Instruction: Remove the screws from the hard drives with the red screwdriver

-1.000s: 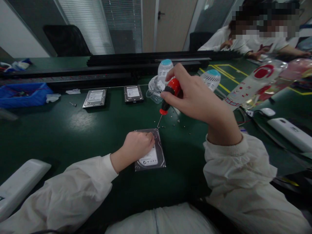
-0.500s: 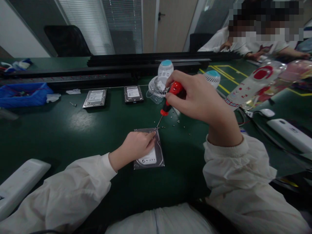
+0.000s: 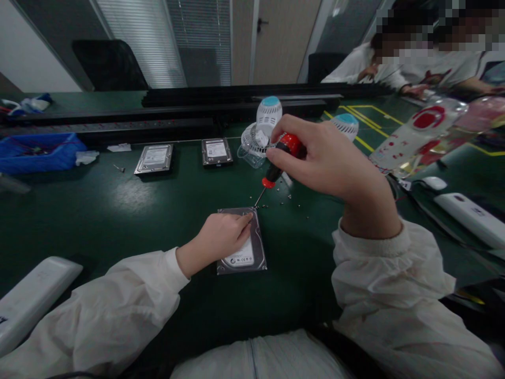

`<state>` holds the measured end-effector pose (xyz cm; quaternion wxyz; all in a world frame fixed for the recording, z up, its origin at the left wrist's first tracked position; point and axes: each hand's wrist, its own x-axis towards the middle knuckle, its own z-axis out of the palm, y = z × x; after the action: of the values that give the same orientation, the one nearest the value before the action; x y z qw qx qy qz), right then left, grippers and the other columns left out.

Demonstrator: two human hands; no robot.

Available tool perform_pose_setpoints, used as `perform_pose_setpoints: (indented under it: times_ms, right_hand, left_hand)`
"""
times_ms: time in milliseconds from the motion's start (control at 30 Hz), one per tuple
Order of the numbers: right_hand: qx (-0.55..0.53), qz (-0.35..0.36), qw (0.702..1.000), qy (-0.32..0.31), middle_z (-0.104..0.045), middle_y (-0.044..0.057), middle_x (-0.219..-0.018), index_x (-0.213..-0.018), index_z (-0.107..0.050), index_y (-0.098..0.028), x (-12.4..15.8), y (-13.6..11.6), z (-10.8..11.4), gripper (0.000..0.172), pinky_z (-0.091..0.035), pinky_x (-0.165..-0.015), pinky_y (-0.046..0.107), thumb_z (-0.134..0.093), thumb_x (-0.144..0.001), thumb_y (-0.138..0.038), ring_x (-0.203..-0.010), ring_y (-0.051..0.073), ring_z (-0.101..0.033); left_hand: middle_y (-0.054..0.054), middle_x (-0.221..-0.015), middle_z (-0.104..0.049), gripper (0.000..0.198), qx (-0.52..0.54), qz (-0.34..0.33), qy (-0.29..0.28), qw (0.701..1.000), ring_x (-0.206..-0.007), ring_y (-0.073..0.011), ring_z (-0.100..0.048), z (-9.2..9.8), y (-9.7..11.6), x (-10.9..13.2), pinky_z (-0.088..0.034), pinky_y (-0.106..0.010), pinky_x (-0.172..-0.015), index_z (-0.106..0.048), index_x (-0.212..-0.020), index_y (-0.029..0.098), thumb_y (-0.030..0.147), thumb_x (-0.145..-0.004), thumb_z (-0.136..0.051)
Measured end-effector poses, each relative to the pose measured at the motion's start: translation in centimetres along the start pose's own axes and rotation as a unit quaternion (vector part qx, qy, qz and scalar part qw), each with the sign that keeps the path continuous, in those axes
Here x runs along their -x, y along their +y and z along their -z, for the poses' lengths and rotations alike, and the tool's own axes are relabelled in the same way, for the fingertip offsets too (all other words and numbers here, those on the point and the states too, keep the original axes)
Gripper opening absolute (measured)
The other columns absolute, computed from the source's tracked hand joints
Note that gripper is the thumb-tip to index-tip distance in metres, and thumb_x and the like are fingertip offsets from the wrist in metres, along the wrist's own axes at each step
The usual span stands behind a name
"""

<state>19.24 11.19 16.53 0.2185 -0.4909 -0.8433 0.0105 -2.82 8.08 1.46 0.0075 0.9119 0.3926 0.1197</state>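
A hard drive [image 3: 258, 247] with a white label lies flat on the green table before me. My left hand [image 3: 224, 237] is on its top and left side, holding it down, with the fingertips near its upper right corner. Some of these fingers are hidden from view. A red and black screwdriver [image 3: 273, 171] is gripped from above by my right hand [image 3: 315, 158]. It slants down to the left, its tip at the drive's upper right corner. Several small screws [image 3: 282, 203] lie scattered just beyond that corner.
Two more hard drives [image 3: 154, 159] [image 3: 216, 152] lie farther back. Behind the screwdriver stands a white fan [image 3: 269, 117]. A blue bin [image 3: 43, 152] is at left, clear bottles [image 3: 418, 131] and a white device [image 3: 471, 216] at right. Co-workers sit at the far right.
My right hand and forearm have shifted slightly right, with the screwdriver still at the drive's corner. The left hand and the drive look unmoved.
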Motion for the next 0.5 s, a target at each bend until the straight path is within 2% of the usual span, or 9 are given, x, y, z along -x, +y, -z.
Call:
perform_pose_setpoints:
  times_ms: [100,167,267,433,500]
  right_hand:
    - [-0.007,-0.002,1.0,0.01,-0.065,0.006,-0.083,-0.097,-0.065,-0.021,-0.05,0.12,-0.03,0.025,-0.035,-0.069,0.035,-0.055,-0.097,-0.045,-0.073,0.02,-0.054]
    - [0.001,0.003,1.0,0.009,-0.064,0.005,-0.082,-0.106,-0.065,-0.022,-0.02,0.22,-0.05,0.02,-0.033,-0.068,0.035,-0.057,-0.094,-0.036,-0.071,0.019,-0.052]
    - [0.016,0.008,1.0,-0.002,-0.062,0.005,-0.08,-0.12,-0.061,-0.021,0.07,0.28,-0.04,0.032,-0.03,-0.066,0.034,-0.056,-0.089,-0.028,-0.066,0.018,-0.047]
    - [0.023,-0.005,1.0,0.0,-0.063,0.007,-0.084,-0.116,-0.062,-0.02,0.0,0.24,-0.09,0.034,-0.031,-0.067,0.035,-0.053,-0.098,-0.047,-0.068,0.019,-0.049]
    - [0.034,-0.006,0.999,0.005,-0.061,0.005,-0.08,-0.116,-0.062,-0.02,0.0,0.28,-0.1,0.031,-0.03,-0.066,0.035,-0.054,-0.097,-0.043,-0.067,0.019,-0.048]
  left_hand:
    - [-0.013,-0.098,-0.082,0.037,-0.005,0.0,0.002,1.0,-0.075,-0.0218,-0.077,0.0,0.04,-0.07,-0.058,-0.03,-0.062,-0.073,-0.131,0.011,0.028,-0.107,-0.051]
    - [-0.013,-0.097,-0.082,0.036,-0.007,0.001,0.001,1.0,-0.074,-0.0216,-0.077,-0.02,0.05,-0.07,-0.058,-0.03,-0.062,-0.073,-0.13,0.011,0.029,-0.107,-0.051]
    - [-0.012,-0.096,-0.082,0.036,-0.004,0.002,0.0,1.0,-0.073,-0.0204,-0.077,-0.07,0.04,-0.01,-0.057,-0.028,-0.062,-0.073,-0.13,0.012,0.029,-0.108,-0.05]
    - [-0.012,-0.096,-0.082,0.036,0.008,0.001,0.005,1.0,-0.07,-0.0184,-0.075,-0.14,-0.04,0.05,-0.055,-0.026,-0.059,-0.073,-0.131,0.013,0.029,-0.107,-0.051]
    - [-0.012,-0.095,-0.082,0.037,0.006,0.001,0.001,1.0,-0.07,-0.0194,-0.075,-0.15,-0.06,0.04,-0.056,-0.027,-0.059,-0.073,-0.131,0.012,0.029,-0.107,-0.051]
